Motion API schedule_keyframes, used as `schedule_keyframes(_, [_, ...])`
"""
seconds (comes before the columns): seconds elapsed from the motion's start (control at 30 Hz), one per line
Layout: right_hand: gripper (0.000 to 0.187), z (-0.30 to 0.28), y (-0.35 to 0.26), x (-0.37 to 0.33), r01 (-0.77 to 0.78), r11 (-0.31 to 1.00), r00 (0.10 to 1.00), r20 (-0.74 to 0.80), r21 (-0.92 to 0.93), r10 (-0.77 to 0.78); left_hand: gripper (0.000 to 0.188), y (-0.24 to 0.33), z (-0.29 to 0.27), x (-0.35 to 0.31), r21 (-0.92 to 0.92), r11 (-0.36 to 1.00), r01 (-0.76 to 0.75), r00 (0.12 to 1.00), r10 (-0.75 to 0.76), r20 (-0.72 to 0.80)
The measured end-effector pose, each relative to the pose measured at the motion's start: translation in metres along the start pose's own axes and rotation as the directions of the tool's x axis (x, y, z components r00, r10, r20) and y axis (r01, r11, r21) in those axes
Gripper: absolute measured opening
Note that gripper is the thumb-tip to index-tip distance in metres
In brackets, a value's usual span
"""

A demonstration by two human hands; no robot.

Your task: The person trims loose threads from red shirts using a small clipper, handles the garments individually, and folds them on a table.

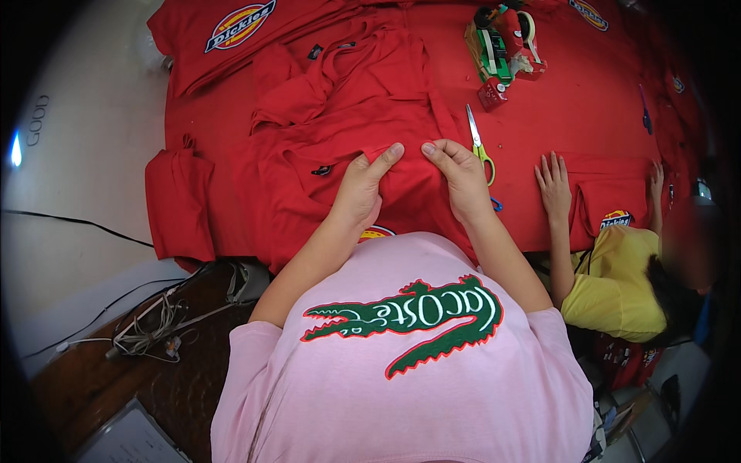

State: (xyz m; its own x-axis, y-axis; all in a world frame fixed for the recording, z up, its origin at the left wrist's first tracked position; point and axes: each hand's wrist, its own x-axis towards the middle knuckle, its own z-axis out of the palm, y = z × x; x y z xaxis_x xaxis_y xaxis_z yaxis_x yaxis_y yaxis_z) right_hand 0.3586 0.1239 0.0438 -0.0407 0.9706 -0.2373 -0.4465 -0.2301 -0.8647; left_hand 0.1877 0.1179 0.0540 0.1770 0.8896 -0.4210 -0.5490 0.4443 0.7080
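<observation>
A red T-shirt lies bunched at the near edge of the table, part of it hanging toward my body. My left hand pinches its fabric between thumb and curled fingers. A short way to the right, my right hand grips the same shirt, thumb on top. The cloth between the two thumbs is drawn fairly straight. Just right of my right hand lie scissors with yellow-green handles, blades pointing away. A dark neck label shows left of my left hand. Part of a yellow print peeks out below the hands.
More red shirts lie at the far left, and a folded red piece hangs over the left edge. Tape dispensers stand at the back. On the right, a person in yellow presses a folded shirt. Cables tangle at lower left.
</observation>
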Motion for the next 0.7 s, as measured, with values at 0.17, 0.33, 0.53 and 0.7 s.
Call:
schedule_keyframes(0.17, [0.019, 0.01, -0.004, -0.01, 0.251, 0.722, 0.968, 0.146, -0.644, -0.206, 0.026, -0.006, -0.004, 0.015, -0.035, 0.993, 0.117, 0.986, -0.12, -0.115])
schedule_keyframes(0.33, [0.021, 0.018, 0.023, 0.009, 0.564, 0.313, 0.777, 0.363, -0.764, -0.514, 0.028, -0.017, 0.008, 0.032, 0.117, 0.991, 0.067, 0.933, -0.021, -0.358])
schedule_keyframes(0.53, [0.014, 0.037, 0.023, -0.012, 0.712, 0.234, 0.671, 0.542, -0.663, -0.507, 0.022, -0.026, -0.031, 0.044, 0.057, 0.989, 0.138, 0.983, -0.13, -0.131])
schedule_keyframes(0.7, [0.016, 0.004, 0.043, 0.029, 0.505, 0.144, 0.785, 0.384, -0.851, -0.486, 0.024, -0.025, 0.007, 0.031, 0.157, 0.984, 0.08, 0.926, -0.016, -0.377])
